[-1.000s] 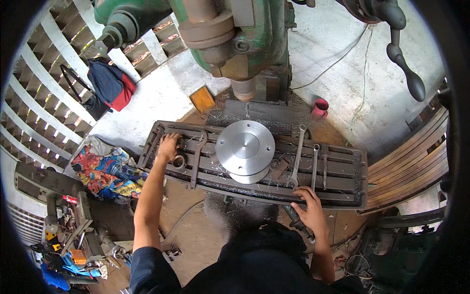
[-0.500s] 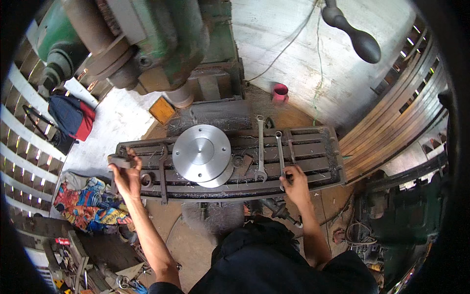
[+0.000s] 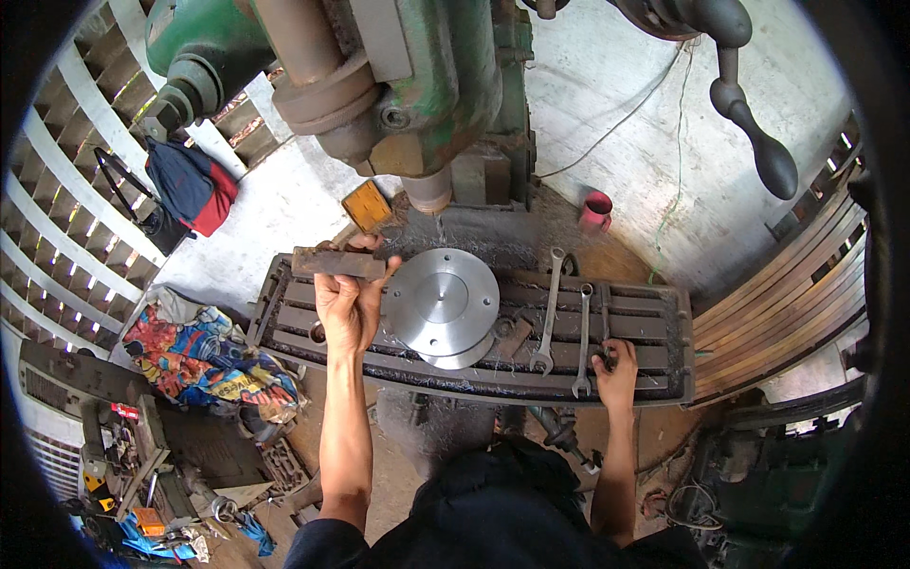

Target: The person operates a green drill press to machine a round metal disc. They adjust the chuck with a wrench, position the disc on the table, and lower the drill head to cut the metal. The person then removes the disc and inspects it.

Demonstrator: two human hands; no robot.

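My left hand [image 3: 349, 313] is raised over the left part of the slotted machine table [image 3: 654, 329], closed around a rusty brown metal block [image 3: 338, 263]. Just right of it, a round silver disc [image 3: 464, 280] with several holes and a pointed centre sits on another round metal part. My right hand [image 3: 618, 377] is low at the table's right part, its fingers closed at a dark piece too small to make out. Beside it lie a smaller combination wrench [image 3: 584, 332] and a slim dark rod [image 3: 606, 308]. A larger combination wrench [image 3: 550, 308] rests nearer the disc.
A green drilling machine head [image 3: 427, 104] with a spindle hangs above the disc. A black crank handle [image 3: 763, 152] juts in at upper right. Behind the table stand a pink mug [image 3: 595, 212] and a yellow tray [image 3: 366, 206]. Colourful cloth [image 3: 204, 346] lies at left. Metal shavings litter the table.
My left hand has carried the metal block from the table's left end toward the disc. My right hand has shifted from the smaller wrench toward the rod. The whole view has also shifted.
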